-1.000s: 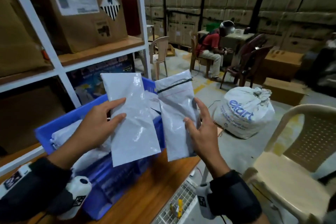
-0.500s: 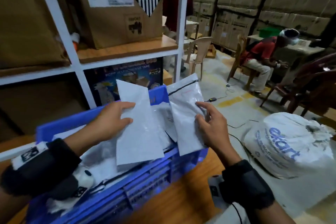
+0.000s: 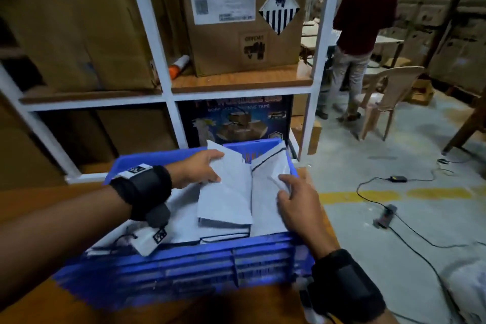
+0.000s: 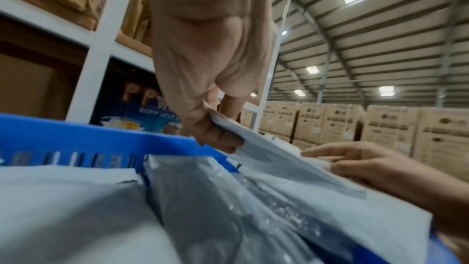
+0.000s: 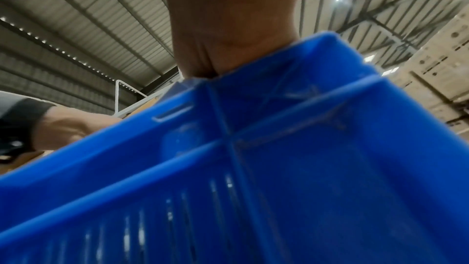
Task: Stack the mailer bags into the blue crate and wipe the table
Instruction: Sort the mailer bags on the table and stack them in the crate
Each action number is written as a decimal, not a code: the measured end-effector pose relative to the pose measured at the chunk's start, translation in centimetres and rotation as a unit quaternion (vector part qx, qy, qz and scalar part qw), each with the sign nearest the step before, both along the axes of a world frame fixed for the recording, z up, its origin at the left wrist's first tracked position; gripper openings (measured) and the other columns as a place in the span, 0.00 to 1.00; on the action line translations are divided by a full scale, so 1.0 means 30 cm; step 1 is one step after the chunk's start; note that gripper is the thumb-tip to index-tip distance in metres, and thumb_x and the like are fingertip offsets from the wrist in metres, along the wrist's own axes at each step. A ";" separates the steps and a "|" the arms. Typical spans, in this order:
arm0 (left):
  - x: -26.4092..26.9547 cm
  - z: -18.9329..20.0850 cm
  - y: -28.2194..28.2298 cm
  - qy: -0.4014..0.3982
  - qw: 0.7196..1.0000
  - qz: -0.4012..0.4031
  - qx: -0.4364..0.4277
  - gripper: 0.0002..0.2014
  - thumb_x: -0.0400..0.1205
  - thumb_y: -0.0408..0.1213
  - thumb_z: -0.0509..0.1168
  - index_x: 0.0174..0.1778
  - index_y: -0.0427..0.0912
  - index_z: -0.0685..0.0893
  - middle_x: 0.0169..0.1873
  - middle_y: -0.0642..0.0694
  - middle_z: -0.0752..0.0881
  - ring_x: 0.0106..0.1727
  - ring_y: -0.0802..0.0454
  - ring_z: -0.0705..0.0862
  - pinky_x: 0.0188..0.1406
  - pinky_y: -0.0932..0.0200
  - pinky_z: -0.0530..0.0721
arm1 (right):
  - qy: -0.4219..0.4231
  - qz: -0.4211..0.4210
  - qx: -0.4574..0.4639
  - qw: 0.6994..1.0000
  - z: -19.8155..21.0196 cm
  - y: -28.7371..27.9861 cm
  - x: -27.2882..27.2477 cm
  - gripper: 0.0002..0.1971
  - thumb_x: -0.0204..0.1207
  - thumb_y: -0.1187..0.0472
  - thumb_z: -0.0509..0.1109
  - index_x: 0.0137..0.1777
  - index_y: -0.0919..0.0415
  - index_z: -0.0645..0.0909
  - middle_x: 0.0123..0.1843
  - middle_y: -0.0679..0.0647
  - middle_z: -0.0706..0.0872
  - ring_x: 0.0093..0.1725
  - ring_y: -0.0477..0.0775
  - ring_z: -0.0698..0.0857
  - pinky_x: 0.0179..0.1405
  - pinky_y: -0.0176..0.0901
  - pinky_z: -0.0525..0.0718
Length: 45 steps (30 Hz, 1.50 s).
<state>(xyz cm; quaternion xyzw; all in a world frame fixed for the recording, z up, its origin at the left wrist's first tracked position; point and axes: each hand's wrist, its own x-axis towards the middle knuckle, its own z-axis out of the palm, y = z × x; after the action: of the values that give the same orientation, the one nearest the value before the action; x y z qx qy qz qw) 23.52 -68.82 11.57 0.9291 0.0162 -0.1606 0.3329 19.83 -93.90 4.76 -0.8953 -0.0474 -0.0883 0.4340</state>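
A blue crate stands on the wooden table with several white mailer bags lying in it. My left hand pinches the top edge of one white mailer bag between thumb and fingers, which the left wrist view shows as left hand on bag. My right hand holds a second mailer bag, one with a black strip, against the crate's right side. Both bags lean low inside the crate. The right wrist view shows only the crate's outer wall; the fingers are hidden behind the rim.
A white shelf rack with cardboard boxes rises just behind the crate. To the right on the floor stand a person in a red top and a plastic chair. Cables and a white sack lie on the floor.
Both hands have come down from chest height and carried the two mailer bags into the crate. The head view has swung left and down onto the crate.
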 end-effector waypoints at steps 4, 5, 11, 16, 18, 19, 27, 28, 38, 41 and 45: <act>0.028 0.006 -0.028 -0.069 0.897 -0.116 0.421 0.60 0.68 0.64 0.75 0.87 0.50 0.43 0.80 0.34 0.54 0.79 0.33 0.57 0.71 0.38 0.70 | -0.007 0.015 0.001 1.000 -0.006 -0.001 -0.006 0.22 0.75 0.68 0.65 0.69 0.61 0.82 0.66 0.58 0.85 0.64 0.59 0.83 0.62 0.43 0.77; 0.040 0.010 -0.036 -0.085 0.889 -0.140 0.428 0.63 0.66 0.68 0.75 0.87 0.52 0.41 0.82 0.36 0.50 0.81 0.33 0.52 0.74 0.35 0.67 | -0.010 0.016 0.003 1.000 -0.010 0.000 -0.005 0.21 0.75 0.68 0.64 0.69 0.60 0.82 0.65 0.58 0.86 0.63 0.59 0.83 0.61 0.44 0.77; 0.068 -0.140 -0.050 0.078 0.892 -0.224 0.384 0.70 0.62 0.71 0.76 0.84 0.53 0.32 0.85 0.41 0.33 0.85 0.37 0.35 0.83 0.32 0.47 | -0.029 0.017 -0.004 0.999 -0.012 0.002 -0.012 0.21 0.76 0.67 0.65 0.68 0.59 0.82 0.63 0.58 0.87 0.62 0.58 0.84 0.58 0.43 0.77; 0.041 -0.206 -0.027 0.064 0.907 -0.206 0.362 0.72 0.61 0.71 0.76 0.83 0.53 0.28 0.84 0.42 0.31 0.86 0.40 0.35 0.83 0.34 0.49 | -0.012 0.028 0.012 0.999 0.039 -0.027 -0.010 0.21 0.76 0.67 0.69 0.70 0.62 0.82 0.68 0.58 0.85 0.67 0.57 0.82 0.56 0.28 0.67; 0.037 -0.216 -0.020 0.061 0.912 -0.205 0.351 0.72 0.61 0.70 0.77 0.83 0.54 0.29 0.85 0.43 0.32 0.86 0.41 0.36 0.83 0.34 0.50 | -0.017 0.032 -0.009 0.999 0.103 -0.042 0.006 0.21 0.76 0.64 0.71 0.70 0.60 0.83 0.66 0.57 0.87 0.64 0.56 0.84 0.56 0.30 0.71; 0.034 -0.221 -0.019 0.061 0.915 -0.204 0.344 0.71 0.61 0.70 0.77 0.83 0.54 0.29 0.85 0.43 0.32 0.86 0.42 0.36 0.83 0.33 0.51 | -0.025 0.036 -0.021 0.999 0.147 -0.044 0.020 0.21 0.76 0.62 0.72 0.70 0.59 0.83 0.65 0.56 0.87 0.63 0.55 0.85 0.56 0.32 0.73; 0.051 -0.279 0.018 0.025 0.933 -0.211 0.289 0.71 0.61 0.67 0.79 0.85 0.52 0.34 0.85 0.42 0.33 0.86 0.41 0.35 0.83 0.34 0.49 | 0.027 0.062 -0.178 0.982 0.323 0.120 0.225 0.17 0.71 0.67 0.69 0.60 0.68 0.85 0.56 0.61 0.90 0.56 0.61 0.88 0.45 0.43 0.83; 0.052 -0.287 0.025 0.019 0.937 -0.210 0.278 0.71 0.61 0.66 0.79 0.86 0.52 0.34 0.85 0.42 0.34 0.86 0.41 0.35 0.83 0.34 0.49 | 0.055 0.074 -0.216 0.972 0.298 0.145 0.240 0.19 0.72 0.67 0.69 0.63 0.67 0.84 0.58 0.61 0.88 0.57 0.61 0.87 0.45 0.41 0.82; 0.060 -0.284 0.061 -0.024 0.956 -0.201 0.212 0.65 0.65 0.69 0.74 0.87 0.50 0.39 0.86 0.40 0.38 0.86 0.40 0.39 0.83 0.36 0.50 | 0.139 0.201 -0.587 0.772 0.337 0.261 0.292 0.39 0.68 0.50 0.82 0.77 0.56 0.71 0.65 0.58 0.85 0.65 0.59 0.82 0.51 0.41 0.76; 0.070 -0.265 0.056 -0.036 0.961 -0.187 0.200 0.59 0.69 0.77 0.63 0.87 0.50 0.40 0.86 0.39 0.37 0.86 0.40 0.37 0.83 0.35 0.46 | 0.245 0.234 -0.578 0.743 0.253 0.307 0.309 0.57 0.58 0.48 0.87 0.84 0.56 0.58 0.75 0.59 0.77 0.73 0.59 0.77 0.71 0.44 0.74; 0.061 -0.209 0.074 -0.021 0.948 -0.216 0.233 0.59 0.69 0.76 0.64 0.87 0.52 0.40 0.86 0.41 0.38 0.86 0.42 0.37 0.84 0.38 0.47 | 0.256 0.234 -0.588 0.731 0.158 0.328 0.288 0.50 0.55 0.48 0.88 0.75 0.57 0.65 0.67 0.58 0.80 0.68 0.60 0.80 0.60 0.43 0.76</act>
<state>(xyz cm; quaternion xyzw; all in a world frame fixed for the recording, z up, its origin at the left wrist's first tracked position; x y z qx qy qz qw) 25.36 -66.59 5.28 0.9652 -0.1546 -0.2009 0.0645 28.46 -84.05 9.49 -0.9210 -0.1846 0.2940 -0.1769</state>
